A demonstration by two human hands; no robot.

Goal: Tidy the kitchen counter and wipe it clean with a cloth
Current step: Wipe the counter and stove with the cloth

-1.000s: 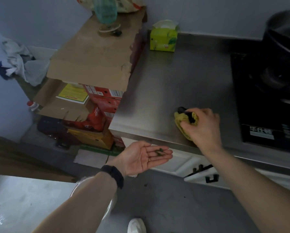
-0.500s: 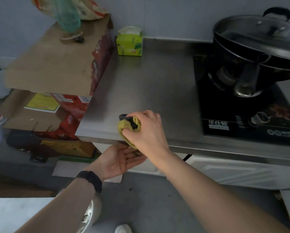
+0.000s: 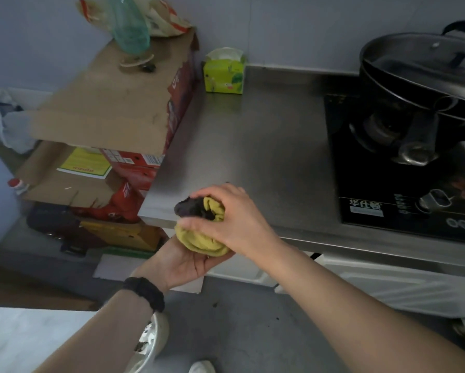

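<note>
My right hand (image 3: 232, 219) grips a bunched yellow and dark cloth (image 3: 201, 232) at the front edge of the steel counter (image 3: 253, 146). The cloth hangs over the edge and presses down into the palm of my left hand (image 3: 183, 262), which is held palm up just below the counter lip, its fingers cupped under the cloth. A black band sits on my left wrist. Whatever lies in the left palm is hidden by the cloth.
A green tissue box (image 3: 224, 72) stands at the counter's back. A black gas hob (image 3: 403, 184) with a lidded wok (image 3: 425, 76) fills the right. Stacked cardboard boxes (image 3: 110, 117) with a bottle (image 3: 130, 25) flank the left end. A white bin (image 3: 150, 343) sits on the floor below.
My right hand has dragged the cloth to the counter's front edge and over it. My left hand has risen from an open palm with crumbs to sit under the cloth.
</note>
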